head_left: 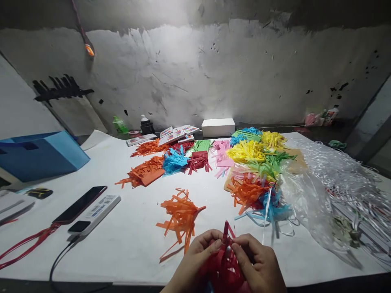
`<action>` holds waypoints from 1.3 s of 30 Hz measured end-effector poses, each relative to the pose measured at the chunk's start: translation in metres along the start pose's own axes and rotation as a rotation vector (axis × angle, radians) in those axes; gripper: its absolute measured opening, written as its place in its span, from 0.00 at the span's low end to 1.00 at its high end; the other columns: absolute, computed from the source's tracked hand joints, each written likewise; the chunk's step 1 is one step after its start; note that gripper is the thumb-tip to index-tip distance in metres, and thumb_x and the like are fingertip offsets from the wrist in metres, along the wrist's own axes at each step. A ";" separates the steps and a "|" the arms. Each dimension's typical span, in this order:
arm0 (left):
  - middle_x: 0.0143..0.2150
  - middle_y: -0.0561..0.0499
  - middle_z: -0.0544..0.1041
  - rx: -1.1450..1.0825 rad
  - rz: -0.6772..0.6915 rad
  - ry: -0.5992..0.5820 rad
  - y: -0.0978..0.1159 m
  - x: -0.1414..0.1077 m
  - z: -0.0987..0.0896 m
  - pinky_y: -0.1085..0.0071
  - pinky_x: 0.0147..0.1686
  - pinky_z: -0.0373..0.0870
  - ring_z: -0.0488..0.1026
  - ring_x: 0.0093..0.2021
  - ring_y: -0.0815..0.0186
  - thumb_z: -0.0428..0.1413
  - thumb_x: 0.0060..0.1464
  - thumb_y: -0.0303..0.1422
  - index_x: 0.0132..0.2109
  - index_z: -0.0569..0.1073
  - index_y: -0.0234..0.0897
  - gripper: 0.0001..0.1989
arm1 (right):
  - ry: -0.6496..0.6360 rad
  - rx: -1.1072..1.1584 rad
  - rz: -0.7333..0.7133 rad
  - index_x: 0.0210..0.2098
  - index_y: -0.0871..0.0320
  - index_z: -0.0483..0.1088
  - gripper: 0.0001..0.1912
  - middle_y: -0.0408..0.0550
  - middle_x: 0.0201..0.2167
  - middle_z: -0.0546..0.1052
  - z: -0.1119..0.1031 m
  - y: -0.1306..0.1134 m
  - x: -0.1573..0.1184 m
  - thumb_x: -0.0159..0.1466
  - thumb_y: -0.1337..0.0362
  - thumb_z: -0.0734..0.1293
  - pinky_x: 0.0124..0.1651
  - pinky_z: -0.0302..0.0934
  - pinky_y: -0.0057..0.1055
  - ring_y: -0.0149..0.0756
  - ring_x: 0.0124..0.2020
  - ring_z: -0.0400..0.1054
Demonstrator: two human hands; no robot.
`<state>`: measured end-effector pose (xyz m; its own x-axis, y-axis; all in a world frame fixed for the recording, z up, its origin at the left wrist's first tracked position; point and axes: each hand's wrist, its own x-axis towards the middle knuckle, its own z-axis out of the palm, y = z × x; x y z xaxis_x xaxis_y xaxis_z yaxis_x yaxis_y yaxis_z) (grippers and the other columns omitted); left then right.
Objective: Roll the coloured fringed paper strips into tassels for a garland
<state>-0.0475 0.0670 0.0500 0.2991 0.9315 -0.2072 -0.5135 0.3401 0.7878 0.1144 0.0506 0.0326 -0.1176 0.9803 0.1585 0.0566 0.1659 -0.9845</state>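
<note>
At the table's front edge, both of my hands are closed on one bundle of red tissue-paper fringe. The thumb and fingers of my left hand pinch it from the left, near a narrow red strip that sticks up. From the other side my right hand grips it between thumb and fingertips. Its lower part hangs down between the palms and is partly hidden. Just beyond my left hand lies an orange paper tassel with loose strips. Past my right hand are a blue fringe bundle and white ribbon.
Fringe bundles in several colours, such as a yellow one, spread across the white table. Clear plastic and shiny strips cover the right side. On the left are a phone, a power bank and a blue box.
</note>
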 end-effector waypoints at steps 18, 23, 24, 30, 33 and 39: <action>0.27 0.48 0.82 -0.130 -0.167 0.006 -0.011 0.003 -0.019 0.77 0.30 0.69 0.77 0.26 0.69 0.75 0.37 0.34 0.31 0.81 0.31 0.16 | -0.017 0.089 0.107 0.32 0.58 0.75 0.24 0.44 0.21 0.73 -0.003 -0.011 -0.003 0.64 0.43 0.65 0.26 0.55 0.24 0.31 0.22 0.63; 0.26 0.48 0.81 -0.139 -0.192 -0.049 -0.011 0.004 -0.016 0.77 0.29 0.69 0.76 0.25 0.69 0.75 0.38 0.34 0.31 0.81 0.30 0.15 | 0.045 0.200 0.202 0.33 0.60 0.75 0.26 0.40 0.18 0.66 -0.002 -0.018 -0.001 0.60 0.41 0.69 0.22 0.46 0.21 0.25 0.20 0.53; 0.26 0.48 0.81 -0.138 -0.194 -0.064 -0.012 0.004 -0.016 0.78 0.28 0.68 0.76 0.24 0.70 0.75 0.38 0.35 0.31 0.81 0.30 0.15 | 0.067 0.222 0.222 0.33 0.61 0.75 0.26 0.38 0.17 0.63 -0.002 -0.019 0.000 0.59 0.40 0.70 0.21 0.43 0.21 0.23 0.19 0.50; 0.25 0.48 0.80 -0.103 -0.239 -0.119 -0.024 0.004 -0.015 0.79 0.28 0.67 0.74 0.24 0.71 0.75 0.37 0.36 0.30 0.80 0.29 0.17 | -0.006 0.344 0.264 0.37 0.61 0.75 0.27 0.37 0.18 0.64 0.000 -0.025 0.005 0.58 0.41 0.71 0.19 0.42 0.21 0.22 0.17 0.48; 0.26 0.48 0.79 -0.084 -0.255 -0.094 -0.025 0.004 -0.016 0.80 0.27 0.65 0.74 0.23 0.72 0.75 0.38 0.35 0.31 0.79 0.29 0.17 | -0.067 0.340 0.248 0.30 0.60 0.72 0.26 0.40 0.21 0.67 -0.001 -0.020 0.008 0.58 0.41 0.72 0.22 0.49 0.21 0.24 0.20 0.55; 0.26 0.49 0.78 -0.057 -0.251 -0.087 -0.022 0.005 -0.018 0.78 0.27 0.64 0.72 0.24 0.72 0.75 0.37 0.36 0.31 0.79 0.30 0.18 | -0.116 0.372 0.274 0.38 0.60 0.72 0.26 0.32 0.15 0.59 -0.004 -0.013 0.010 0.60 0.41 0.70 0.17 0.43 0.19 0.21 0.15 0.48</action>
<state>-0.0496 0.0665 0.0213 0.4895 0.8031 -0.3398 -0.4578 0.5683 0.6837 0.1168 0.0585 0.0470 -0.2587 0.9609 -0.0989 -0.2559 -0.1669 -0.9522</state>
